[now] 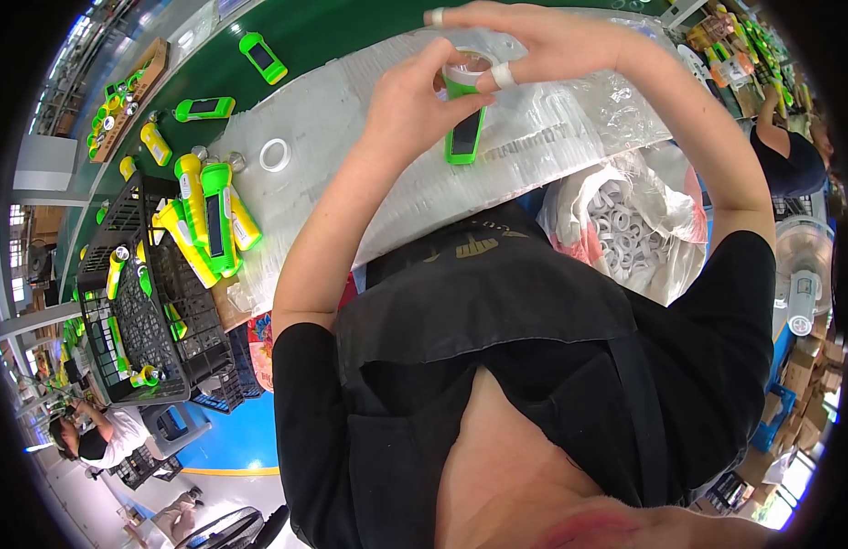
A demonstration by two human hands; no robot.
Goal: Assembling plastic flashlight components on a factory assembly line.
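Note:
A green flashlight (464,137) with a dark panel lies toward me on the plastic-covered work surface. My left hand (410,102) is closed around the left side of its head, thumb across the neck. A white ring (470,66) sits at the wide end of the head, with something clear inside it. My right hand (547,41) curves over from the right, its thumb pressed against the ring and its index finger stretched out beyond it. White tape wraps its thumb and a finger. Another white ring (275,155) rests on the plastic, left of my left forearm.
Several green and yellow flashlights (215,220) are piled at the left table edge, beside black crates (145,311). More flashlights (204,109) lie on the green surface beyond. An open bag of white rings (616,224) stands to the right, near my right elbow. Co-workers sit farther off.

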